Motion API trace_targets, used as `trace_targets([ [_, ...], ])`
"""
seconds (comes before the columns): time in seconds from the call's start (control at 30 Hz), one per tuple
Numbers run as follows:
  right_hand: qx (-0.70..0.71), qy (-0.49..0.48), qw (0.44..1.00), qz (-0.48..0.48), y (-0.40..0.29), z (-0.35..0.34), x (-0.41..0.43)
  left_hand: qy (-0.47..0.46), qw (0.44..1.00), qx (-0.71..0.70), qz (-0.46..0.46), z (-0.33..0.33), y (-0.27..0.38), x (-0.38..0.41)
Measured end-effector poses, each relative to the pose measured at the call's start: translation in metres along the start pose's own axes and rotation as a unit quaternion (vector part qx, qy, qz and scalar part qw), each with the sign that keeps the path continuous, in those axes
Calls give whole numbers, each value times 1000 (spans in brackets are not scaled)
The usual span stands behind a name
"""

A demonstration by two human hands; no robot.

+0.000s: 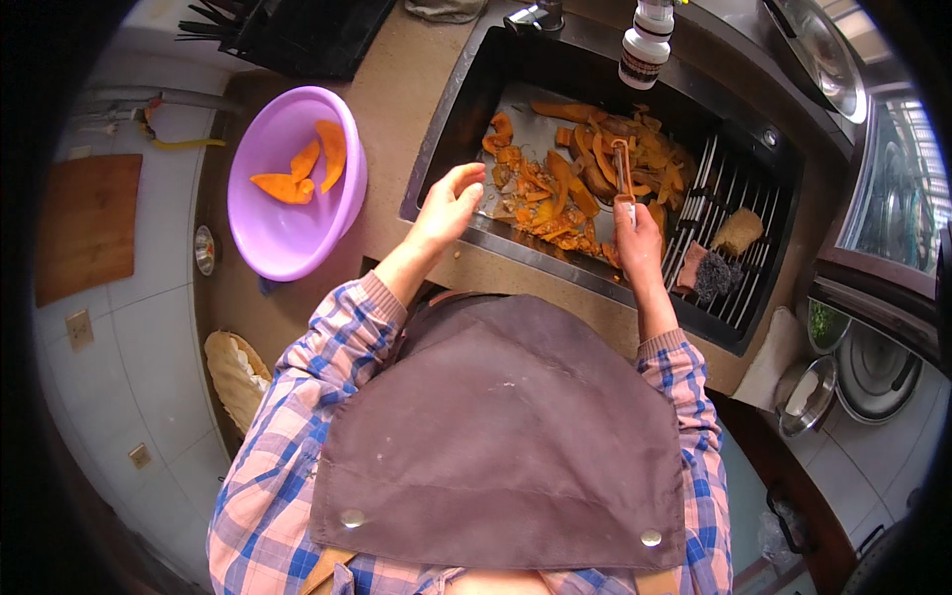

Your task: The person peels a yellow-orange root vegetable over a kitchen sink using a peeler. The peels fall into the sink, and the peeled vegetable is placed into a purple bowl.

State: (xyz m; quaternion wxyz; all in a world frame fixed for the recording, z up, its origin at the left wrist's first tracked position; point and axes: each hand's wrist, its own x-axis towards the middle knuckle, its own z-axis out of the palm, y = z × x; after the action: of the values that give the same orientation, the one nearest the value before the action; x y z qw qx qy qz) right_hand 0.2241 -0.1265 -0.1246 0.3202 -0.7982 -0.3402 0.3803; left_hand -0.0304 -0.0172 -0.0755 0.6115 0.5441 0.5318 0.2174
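My right hand [638,239] grips a vegetable peeler [623,172] by its handle, above the right part of the black sink [513,249]. My left hand [449,206] hovers over the sink's near left edge, fingers slightly curled and apart, with nothing in it. Under both hands, pumpkin wedges [561,178] lie in the basin among orange pumpkin peels [673,160] and stringy, seedy pulp [554,227]. A purple plastic basin [286,234] stands on the counter to the left. Several peeled-looking pumpkin pieces [332,152] rest inside it.
A metal rack [688,223] spans the sink's right side, carrying a steel wool scrubber [718,275] and sponges [738,230]. The white faucet head [645,56] hangs over the far edge. A black dish rack [297,37] stands at the back left, and steel bowls [807,394] sit at right.
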Motion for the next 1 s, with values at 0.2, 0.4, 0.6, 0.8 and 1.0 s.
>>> trace_targets([
  [0.2,-12,-39,997,59,28,0,17,-22,987,152,48,8,-32,31],
  [0.4,-96,-27,994,37,58,47,58,-69,975,209,17,23,-36,44],
  [0.6,-119,-45,985,113,62,114,104,-84,970,226,26,20,-27,52],
  [0.8,-23,161,953,256,55,177,124,-97,966,226,-80,20,-23,43],
  [1.0,181,24,943,277,90,163,137,-101,960,259,-21,28,-32,51],
])
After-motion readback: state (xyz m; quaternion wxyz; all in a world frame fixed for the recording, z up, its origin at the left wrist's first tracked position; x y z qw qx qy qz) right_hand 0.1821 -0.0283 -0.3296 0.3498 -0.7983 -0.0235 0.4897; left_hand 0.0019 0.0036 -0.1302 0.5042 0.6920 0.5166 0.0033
